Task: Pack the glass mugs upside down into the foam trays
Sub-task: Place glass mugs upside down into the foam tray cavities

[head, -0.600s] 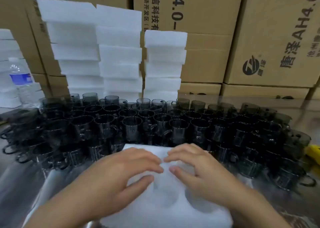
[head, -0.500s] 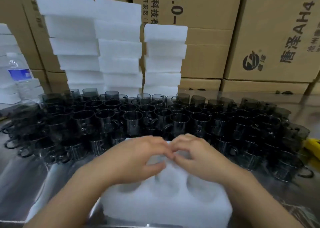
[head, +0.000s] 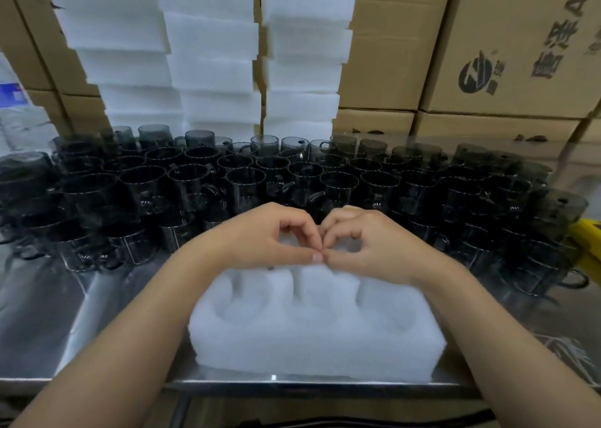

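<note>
Head view. Foam tray [head: 312, 346] sits at the near edge of the metal table [head: 48, 314], round recesses facing up. Left hand [head: 270, 236] and right hand [head: 367, 245] have curled fingers, thumb and fingertips pinching the tray's far rim at mid-length, and the two hands' tips touch. Dark glass mugs [head: 247, 187] stand upright in rows just behind the tray. Foam stacks [head: 211, 53] and cardboard boxes [head: 504, 53] stand beyond.

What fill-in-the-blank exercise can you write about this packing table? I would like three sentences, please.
1. The visible hollows of the foam tray are all ___.
2. The glass mugs stand with their openings facing ___.
3. The left hand and the right hand meet at their ___.
Missing words: empty; up; fingertips.
</note>
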Demonstrator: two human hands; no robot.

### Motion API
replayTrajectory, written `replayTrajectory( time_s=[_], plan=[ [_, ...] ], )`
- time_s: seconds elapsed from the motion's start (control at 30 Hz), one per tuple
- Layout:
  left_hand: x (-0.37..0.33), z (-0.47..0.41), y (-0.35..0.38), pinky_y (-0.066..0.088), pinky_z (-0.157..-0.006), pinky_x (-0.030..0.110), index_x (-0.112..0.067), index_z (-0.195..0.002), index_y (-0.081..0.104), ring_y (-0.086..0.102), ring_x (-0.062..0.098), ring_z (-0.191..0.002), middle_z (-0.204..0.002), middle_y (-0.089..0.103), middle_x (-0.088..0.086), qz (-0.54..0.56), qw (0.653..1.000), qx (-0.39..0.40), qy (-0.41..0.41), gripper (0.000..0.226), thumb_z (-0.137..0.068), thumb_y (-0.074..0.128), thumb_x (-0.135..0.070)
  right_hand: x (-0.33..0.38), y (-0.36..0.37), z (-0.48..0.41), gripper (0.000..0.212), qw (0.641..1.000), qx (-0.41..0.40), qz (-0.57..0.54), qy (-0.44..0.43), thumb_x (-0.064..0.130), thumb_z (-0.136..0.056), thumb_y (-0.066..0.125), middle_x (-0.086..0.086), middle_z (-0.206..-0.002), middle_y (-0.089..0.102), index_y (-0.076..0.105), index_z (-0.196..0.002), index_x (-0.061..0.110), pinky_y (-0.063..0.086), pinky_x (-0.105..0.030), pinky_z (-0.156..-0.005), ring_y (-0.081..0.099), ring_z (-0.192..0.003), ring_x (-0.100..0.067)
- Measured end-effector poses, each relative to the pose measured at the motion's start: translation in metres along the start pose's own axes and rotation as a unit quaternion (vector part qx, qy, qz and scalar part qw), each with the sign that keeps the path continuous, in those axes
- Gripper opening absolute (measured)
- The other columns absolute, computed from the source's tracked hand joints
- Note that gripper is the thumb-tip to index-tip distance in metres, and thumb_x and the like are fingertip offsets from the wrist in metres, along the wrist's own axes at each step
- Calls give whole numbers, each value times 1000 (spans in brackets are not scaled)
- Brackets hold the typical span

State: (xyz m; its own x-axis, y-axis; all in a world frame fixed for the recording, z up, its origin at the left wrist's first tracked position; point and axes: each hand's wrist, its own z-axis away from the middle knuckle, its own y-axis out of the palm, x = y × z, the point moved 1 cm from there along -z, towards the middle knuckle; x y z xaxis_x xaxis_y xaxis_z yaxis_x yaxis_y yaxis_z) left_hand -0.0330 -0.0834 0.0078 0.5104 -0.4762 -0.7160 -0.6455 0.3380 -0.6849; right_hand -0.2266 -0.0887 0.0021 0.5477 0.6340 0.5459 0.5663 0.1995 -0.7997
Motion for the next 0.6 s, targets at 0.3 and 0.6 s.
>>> replayTrajectory(
  time_s=[0.3, 0.6],
  plan=[
    [4, -2, 0, 55, -74, 41, -34, -82, 69, 64, 22, -87, -93, 67, -13, 17, 1000, 15, -6, 8, -81, 75, -29, 4, -5, -1, 6, 998, -36, 24, -34, 19, -80, 72, 7, -83, 69, 74, -77, 15, 47, -27, -77, 60, -81, -9],
    [6, -3, 1, 43, -49, 15, -33, -86, 71, 57, -3, -65, -86, 65, -17, 37, 999, 12, -18, 10, -80, 76, -27, -5, -25, -32, 31, 919, -221, 325, 15, 34, -85, 61, 2, -121, 58, 68, -112, 20, 22, -33, -94, 44, -117, -22]
  ],
)
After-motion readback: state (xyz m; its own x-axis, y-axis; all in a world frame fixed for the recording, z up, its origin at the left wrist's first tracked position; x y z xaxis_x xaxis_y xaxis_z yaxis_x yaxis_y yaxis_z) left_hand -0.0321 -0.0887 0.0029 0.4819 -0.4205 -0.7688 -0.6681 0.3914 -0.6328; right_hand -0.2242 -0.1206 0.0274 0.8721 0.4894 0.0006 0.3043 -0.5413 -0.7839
